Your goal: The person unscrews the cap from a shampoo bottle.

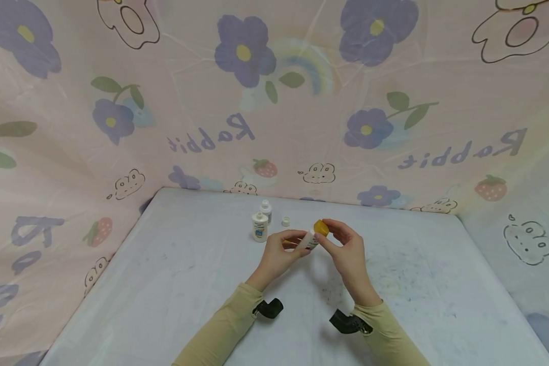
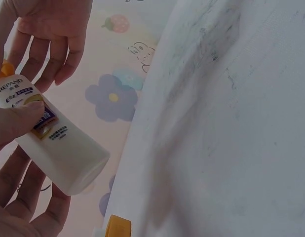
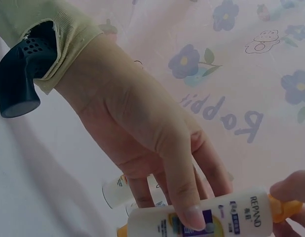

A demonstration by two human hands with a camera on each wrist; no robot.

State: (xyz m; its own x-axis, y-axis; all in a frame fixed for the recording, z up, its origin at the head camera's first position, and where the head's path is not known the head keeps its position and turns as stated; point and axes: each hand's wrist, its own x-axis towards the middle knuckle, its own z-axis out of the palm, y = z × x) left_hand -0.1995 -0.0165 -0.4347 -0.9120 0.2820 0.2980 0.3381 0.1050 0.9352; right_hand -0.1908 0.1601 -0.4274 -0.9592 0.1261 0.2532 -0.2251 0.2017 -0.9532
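My left hand [image 1: 281, 251] grips a small white plastic bottle [image 1: 308, 240] printed REPAND, its thumb pressed on the purple and yellow label. Tilted, the bottle has its top toward my right hand [image 1: 349, 249]. That hand pinches the yellow cap [image 1: 321, 227] at the bottle's top between thumb and fingers. In the left wrist view, the bottle [image 2: 68, 153] shows its rounded base, and the right hand [image 2: 54, 34] is above it. The right wrist view has the left hand [image 3: 142, 118] around the bottle [image 3: 241, 217]; only right fingertips show at the yellow cap [image 3: 285, 208].
Two white bottles [image 1: 259, 227] stand close together on the white table [image 1: 201, 284], left of my hands. A small white cap [image 1: 285, 221] lies right of them. Another orange-yellow piece [image 2: 118, 227] shows at the left wrist view's bottom edge. Patterned cloth [image 1: 297, 127] hangs behind.
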